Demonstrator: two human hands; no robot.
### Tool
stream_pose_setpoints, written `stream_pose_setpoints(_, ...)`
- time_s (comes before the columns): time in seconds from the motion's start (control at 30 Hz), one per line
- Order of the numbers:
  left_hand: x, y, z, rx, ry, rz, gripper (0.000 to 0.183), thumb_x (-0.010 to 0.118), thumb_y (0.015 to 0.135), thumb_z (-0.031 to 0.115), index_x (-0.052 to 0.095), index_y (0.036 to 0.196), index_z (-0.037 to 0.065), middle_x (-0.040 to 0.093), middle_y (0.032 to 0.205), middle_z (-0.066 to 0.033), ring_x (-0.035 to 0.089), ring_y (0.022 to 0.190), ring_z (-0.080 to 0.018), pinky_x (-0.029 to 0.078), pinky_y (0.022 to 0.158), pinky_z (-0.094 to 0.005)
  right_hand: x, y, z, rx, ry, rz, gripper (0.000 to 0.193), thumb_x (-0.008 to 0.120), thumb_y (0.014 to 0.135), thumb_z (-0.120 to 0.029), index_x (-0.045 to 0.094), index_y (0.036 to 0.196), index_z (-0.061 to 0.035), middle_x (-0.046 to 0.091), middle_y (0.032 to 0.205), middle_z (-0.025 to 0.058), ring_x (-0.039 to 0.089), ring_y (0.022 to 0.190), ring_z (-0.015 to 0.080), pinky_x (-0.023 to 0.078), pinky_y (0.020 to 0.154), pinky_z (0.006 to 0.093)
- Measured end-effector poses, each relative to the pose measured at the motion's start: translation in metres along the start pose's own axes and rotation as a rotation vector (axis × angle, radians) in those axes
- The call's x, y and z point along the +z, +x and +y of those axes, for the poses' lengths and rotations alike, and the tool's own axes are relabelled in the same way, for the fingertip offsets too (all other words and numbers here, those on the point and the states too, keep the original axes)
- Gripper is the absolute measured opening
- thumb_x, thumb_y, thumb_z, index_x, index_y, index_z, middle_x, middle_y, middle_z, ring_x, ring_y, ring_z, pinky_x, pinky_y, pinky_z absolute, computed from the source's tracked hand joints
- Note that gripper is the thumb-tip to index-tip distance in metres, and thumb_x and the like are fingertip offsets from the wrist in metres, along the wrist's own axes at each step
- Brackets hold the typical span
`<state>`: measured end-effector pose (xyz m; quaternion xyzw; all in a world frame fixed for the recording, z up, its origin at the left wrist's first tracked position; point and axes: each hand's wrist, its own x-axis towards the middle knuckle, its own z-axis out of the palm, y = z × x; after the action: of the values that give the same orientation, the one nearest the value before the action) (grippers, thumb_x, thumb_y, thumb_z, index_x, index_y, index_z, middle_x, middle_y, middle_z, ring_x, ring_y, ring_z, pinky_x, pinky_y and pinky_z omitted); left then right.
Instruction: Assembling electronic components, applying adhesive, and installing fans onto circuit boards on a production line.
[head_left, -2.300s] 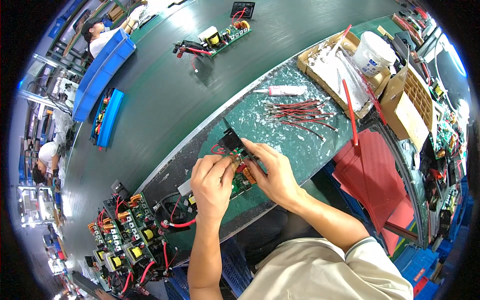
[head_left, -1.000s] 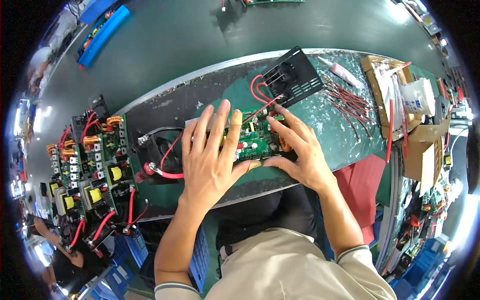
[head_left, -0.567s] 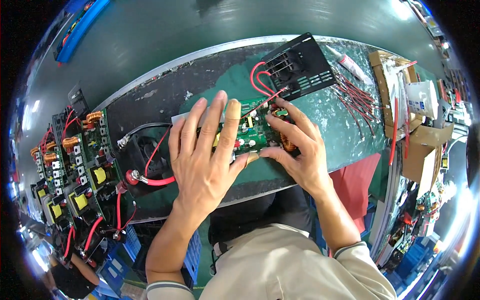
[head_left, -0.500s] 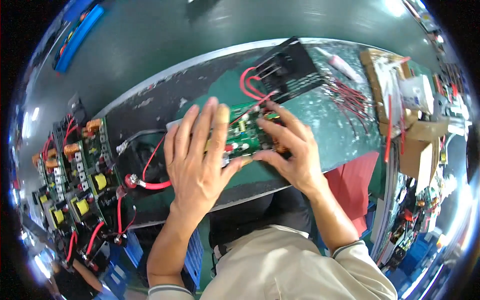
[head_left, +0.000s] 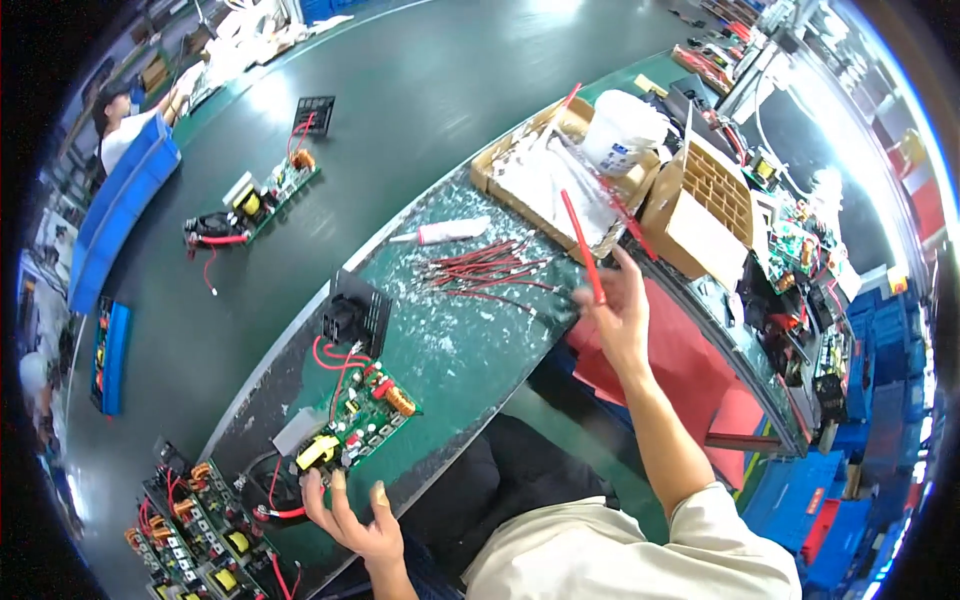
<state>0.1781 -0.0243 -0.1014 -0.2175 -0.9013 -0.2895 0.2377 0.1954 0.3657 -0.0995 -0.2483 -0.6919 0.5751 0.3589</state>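
A green circuit board lies on the bench, bearing a copper coil, a yellow transformer and red wires. My left hand is at its near left end, fingers spread; whether they touch the board is unclear. The wires lead to a black slotted panel behind it. To the right, my right hand reaches to a slim red stick that slants over the edge of a shallow carton. The stick's lower end lies between my parted thumb and fingers, which are slightly blurred.
Dark red wires and a white-and-pink tube lie mid-bench. A white tub and a divided cardboard box stand right. More boards crowd the lower left. Another board sits beyond the bench; a person is far left.
Both hands have left the circuit board's middle. My right hand has moved right to the red stick; my left stays by the board's near end. The view has turned right.
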Motion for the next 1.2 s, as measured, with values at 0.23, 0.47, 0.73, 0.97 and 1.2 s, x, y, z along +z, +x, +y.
stream_pose_setpoints(0.23,0.006,-0.014,0.005,-0.148,-0.047,0.011,0.043,0.068,0.090,0.013,0.054,0.128,-0.003,0.046,0.138,-0.0239,0.047,0.127,-0.0386,0.038,0.105,-0.0488,0.013,0.139,0.004,-0.273,-0.380,0.215,0.032,0.074,0.089,-0.022,0.068,0.109,0.0018,0.070,0.085,0.0081,0.062,0.075,0.0105,0.051,0.070,0.0264)
stream_pose_setpoints(0.47,0.013,-0.006,0.011,-0.172,-0.050,0.069,0.037,0.066,0.090,0.006,0.056,0.124,-0.003,0.050,0.132,-0.0225,0.050,0.123,-0.0377,0.040,0.103,-0.0471,0.005,0.131,0.020,-0.211,-0.283,0.131,0.025,0.070,0.089,-0.016,0.069,0.104,0.0032,0.071,0.084,0.0074,0.065,0.077,0.0095,0.051,0.070,0.0235)
stream_pose_setpoints(0.73,0.015,-0.004,0.008,-0.166,-0.054,0.052,0.039,0.069,0.088,0.009,0.056,0.123,-0.004,0.051,0.130,-0.0230,0.052,0.119,-0.0383,0.042,0.100,-0.0460,0.005,0.131,0.022,-0.117,-0.327,0.088,0.023,0.070,0.089,-0.013,0.068,0.103,0.0053,0.070,0.084,0.0076,0.065,0.077,0.0109,0.050,0.071,0.0231)
stream_pose_setpoints(0.97,0.016,-0.003,0.007,-0.175,-0.041,0.073,0.038,0.069,0.088,0.009,0.058,0.123,-0.003,0.052,0.129,-0.0221,0.052,0.119,-0.0377,0.042,0.100,-0.0461,0.001,0.136,0.001,-0.315,-0.414,-0.095,0.018,0.065,0.087,-0.002,0.069,0.104,-0.0002,0.071,0.094,0.0072,0.065,0.086,0.0118,0.052,0.078,0.0258)
stream_pose_setpoints(1.2,0.015,-0.010,0.008,-0.198,-0.050,0.070,0.038,0.070,0.088,0.009,0.059,0.122,-0.002,0.052,0.129,-0.0214,0.053,0.118,-0.0374,0.043,0.100,-0.0458,-0.003,0.123,0.002,-0.390,-0.496,-0.211,0.019,0.064,0.083,0.000,0.070,0.101,-0.0025,0.072,0.097,0.0106,0.068,0.089,0.0179,0.053,0.080,0.0306)
